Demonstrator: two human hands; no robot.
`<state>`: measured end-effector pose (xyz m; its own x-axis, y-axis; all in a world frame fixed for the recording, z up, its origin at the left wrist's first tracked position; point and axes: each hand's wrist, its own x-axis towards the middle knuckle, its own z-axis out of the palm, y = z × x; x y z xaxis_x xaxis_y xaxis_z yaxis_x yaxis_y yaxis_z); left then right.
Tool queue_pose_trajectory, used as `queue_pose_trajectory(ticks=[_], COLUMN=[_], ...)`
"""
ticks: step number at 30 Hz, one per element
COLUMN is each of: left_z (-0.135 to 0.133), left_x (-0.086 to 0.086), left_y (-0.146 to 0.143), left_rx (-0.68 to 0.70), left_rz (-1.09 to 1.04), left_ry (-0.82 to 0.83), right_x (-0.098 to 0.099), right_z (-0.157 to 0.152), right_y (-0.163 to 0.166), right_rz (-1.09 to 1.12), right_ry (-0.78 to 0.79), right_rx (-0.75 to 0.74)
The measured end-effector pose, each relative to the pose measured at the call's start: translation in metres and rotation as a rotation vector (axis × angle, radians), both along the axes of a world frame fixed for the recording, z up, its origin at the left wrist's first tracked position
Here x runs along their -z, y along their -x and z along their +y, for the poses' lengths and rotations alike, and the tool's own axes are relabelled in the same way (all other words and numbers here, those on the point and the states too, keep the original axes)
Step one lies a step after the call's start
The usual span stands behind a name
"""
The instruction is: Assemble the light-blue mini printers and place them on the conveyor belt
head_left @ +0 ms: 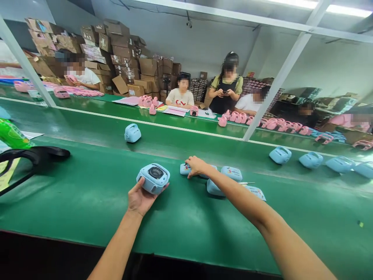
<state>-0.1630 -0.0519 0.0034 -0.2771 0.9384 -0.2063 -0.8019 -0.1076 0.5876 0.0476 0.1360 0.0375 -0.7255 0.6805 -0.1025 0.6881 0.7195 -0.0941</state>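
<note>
My left hand (142, 200) is wrapped round a light-blue portable speaker (153, 179), tilted so that its dark round driver faces up. To its right, my right hand (196, 167) reaches across the bench, thumb and fingers bent over a small blue printed cover (184, 170). Its fingertips grip the edges of that cover. Under and beside my right forearm lie more blue covers, one with a cartoon print (231, 173) and a flat one (256, 192) farther right. A thin pale tool (247, 183) lies between these two. My forearm partly hides this group.
A blue speaker (133, 133) stands on the green belt (180, 146) beyond the bench; several more (280, 155) line up at the right. A black strap-like object (35, 155) and green bottle (14, 134) lie left. Co-workers sit opposite, among pink speakers (240, 117); white posts (276, 81) rise between.
</note>
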Motion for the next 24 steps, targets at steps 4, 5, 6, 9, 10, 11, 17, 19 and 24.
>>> queue_pose_trajectory(ticks=[4,5,6,9,10,11,17,19,24], left_z=[0.006,0.008,0.01,0.015,0.015,0.016,0.01,0.008,0.006], left_x=[-0.002,-0.001,0.0,0.002,0.003,0.003,0.002,0.004,0.014], left_y=[0.006,0.007,0.008,0.01,0.01,0.01,0.01,0.012,0.02], left_rx=[0.023,0.027,0.03,0.02,0.011,0.002,-0.047,-0.07,-0.125], left_rz=[-0.127,-0.131,-0.132,-0.128,-0.127,-0.128,-0.216,-0.27,-0.329], left_ry=[0.0,0.014,0.035,0.11,0.131,0.146,0.136,0.107,0.05], right_x=[0.007,0.007,0.008,0.01,0.011,0.011,0.007,0.002,0.001], right_z=[0.003,0.004,0.004,0.005,0.006,0.006,0.017,0.018,-0.006], right_y=[0.003,0.003,0.003,0.002,0.002,0.002,-0.003,-0.004,0.008], right_rz=[-0.012,-0.002,0.012,0.079,0.109,0.144,0.475,0.634,1.127], right_ry=[-0.006,0.001,0.011,0.056,0.076,0.099,0.297,0.392,0.799], right_rx=[0.014,0.017,0.021,0.038,0.047,0.059,0.186,0.219,0.146])
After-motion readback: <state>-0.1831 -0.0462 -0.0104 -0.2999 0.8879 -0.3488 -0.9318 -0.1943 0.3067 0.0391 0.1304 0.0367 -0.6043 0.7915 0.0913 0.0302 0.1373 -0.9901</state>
